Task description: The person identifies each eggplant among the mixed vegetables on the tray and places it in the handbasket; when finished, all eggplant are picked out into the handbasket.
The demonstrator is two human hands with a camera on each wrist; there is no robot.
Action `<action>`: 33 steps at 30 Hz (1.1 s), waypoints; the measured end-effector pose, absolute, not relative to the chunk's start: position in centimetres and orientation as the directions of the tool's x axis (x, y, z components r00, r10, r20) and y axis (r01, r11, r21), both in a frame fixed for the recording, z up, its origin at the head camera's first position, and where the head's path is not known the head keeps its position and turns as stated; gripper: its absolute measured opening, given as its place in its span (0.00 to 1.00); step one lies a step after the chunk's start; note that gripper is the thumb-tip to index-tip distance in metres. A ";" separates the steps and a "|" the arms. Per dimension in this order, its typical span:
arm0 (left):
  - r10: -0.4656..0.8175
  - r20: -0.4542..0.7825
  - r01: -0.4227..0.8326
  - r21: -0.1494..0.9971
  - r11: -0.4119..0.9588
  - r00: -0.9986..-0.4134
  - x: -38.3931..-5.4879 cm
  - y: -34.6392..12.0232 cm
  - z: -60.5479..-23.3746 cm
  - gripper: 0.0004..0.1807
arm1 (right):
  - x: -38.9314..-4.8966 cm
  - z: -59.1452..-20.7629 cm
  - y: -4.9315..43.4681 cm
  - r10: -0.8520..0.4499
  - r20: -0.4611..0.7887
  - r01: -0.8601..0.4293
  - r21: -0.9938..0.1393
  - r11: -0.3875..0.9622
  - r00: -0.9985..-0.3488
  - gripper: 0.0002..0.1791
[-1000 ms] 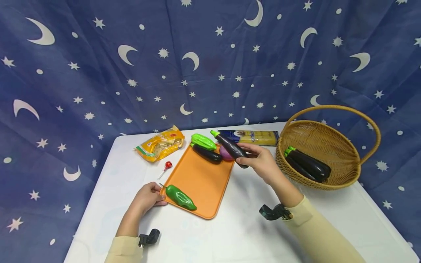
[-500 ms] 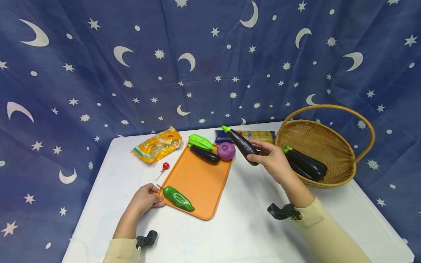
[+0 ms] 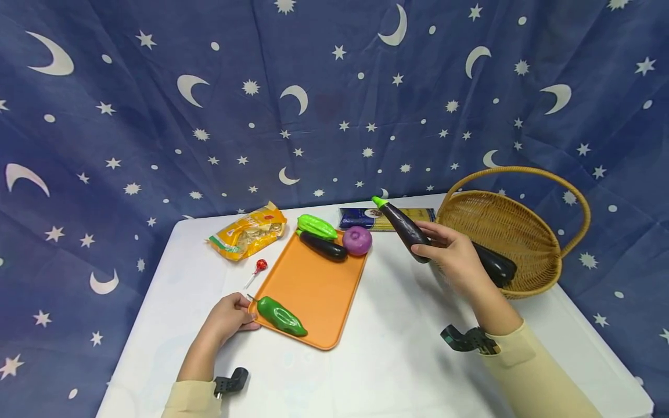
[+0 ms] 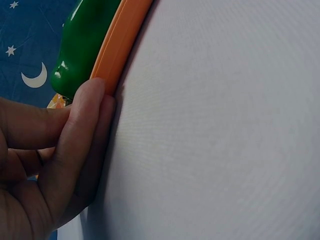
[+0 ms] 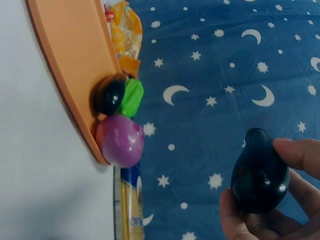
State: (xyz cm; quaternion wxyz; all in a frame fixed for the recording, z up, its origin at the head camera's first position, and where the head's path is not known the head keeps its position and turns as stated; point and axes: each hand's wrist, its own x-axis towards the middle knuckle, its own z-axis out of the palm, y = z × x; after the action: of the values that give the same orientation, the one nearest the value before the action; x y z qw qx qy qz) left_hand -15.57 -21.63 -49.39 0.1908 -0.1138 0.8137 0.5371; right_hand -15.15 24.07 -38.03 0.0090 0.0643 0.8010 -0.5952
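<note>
My right hand [image 3: 456, 255] grips a dark eggplant [image 3: 405, 227] by its thick end, its green tip pointing up and left. The right wrist view shows this eggplant [image 5: 260, 172] end-on between thumb and fingers. At the near left corner of the orange tray [image 3: 308, 290], my left hand [image 3: 227, 316] pinches the rim. Beside those fingers a green pepper [image 3: 282, 316] lies on the tray. Along the tray's far end are another eggplant [image 3: 324, 247], a purple onion [image 3: 358, 240] and a light green ridged vegetable [image 3: 316, 226].
A wicker basket [image 3: 528, 232] with a tall handle stands at the right, an eggplant [image 3: 493, 266] inside it partly hidden by my right hand. Behind the tray lies a spaghetti pack [image 3: 360, 218]. An orange bag [image 3: 248, 232] and a red lollipop [image 3: 260, 265] lie left of the tray.
My right hand has carried the eggplant from above the tray's far right corner rightward, near the basket, uncovering the onion. My left hand stays on the tray corner.
</note>
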 end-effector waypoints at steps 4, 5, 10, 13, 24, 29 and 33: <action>0.021 -0.435 -0.392 0.828 0.401 -0.900 -15.6 -21.7 -49.4 0.11 | -14.7 -37.9 25.2 0.119 -0.086 0.122 -0.935 0.332 -0.989 0.37; 0.021 -0.436 -0.392 0.829 0.399 -0.900 -15.6 -21.7 -49.4 0.11 | -14.6 -37.9 25.5 0.123 -0.083 0.121 -0.932 0.342 -0.989 0.37; 0.019 -0.437 -0.395 0.830 0.395 -0.899 -15.7 -21.8 -49.6 0.12 | -14.1 -38.0 27.0 0.127 -0.060 0.101 -0.933 0.346 -0.990 0.38; 0.020 -0.440 -0.397 0.829 0.393 -0.898 -15.7 -21.8 -49.7 0.12 | -13.7 -38.0 27.9 0.136 -0.051 0.095 -0.936 0.339 -0.989 0.37; 0.021 -0.443 -0.402 0.831 0.383 -0.896 -15.7 -21.9 -49.7 0.12 | -12.5 -38.1 30.9 0.202 -0.058 0.135 -0.909 0.394 -0.978 0.37; 0.025 -0.442 -0.401 0.834 0.379 -0.897 -15.7 -22.0 -49.7 0.12 | -12.0 -38.5 32.2 0.231 -0.048 0.141 -0.902 0.407 -0.972 0.37; 0.025 -0.438 -0.396 0.835 0.382 -0.899 -15.7 -22.0 -49.8 0.12 | -11.7 -39.0 33.2 0.251 -0.047 0.149 -0.901 0.408 -0.967 0.37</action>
State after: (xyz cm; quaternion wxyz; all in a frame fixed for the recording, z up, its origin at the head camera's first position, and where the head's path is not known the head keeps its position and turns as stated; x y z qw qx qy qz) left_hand -15.67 -21.98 -49.75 0.1935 -0.1146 0.8083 0.5441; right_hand -11.68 33.25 -39.02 -0.0480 0.1195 0.8377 -0.5308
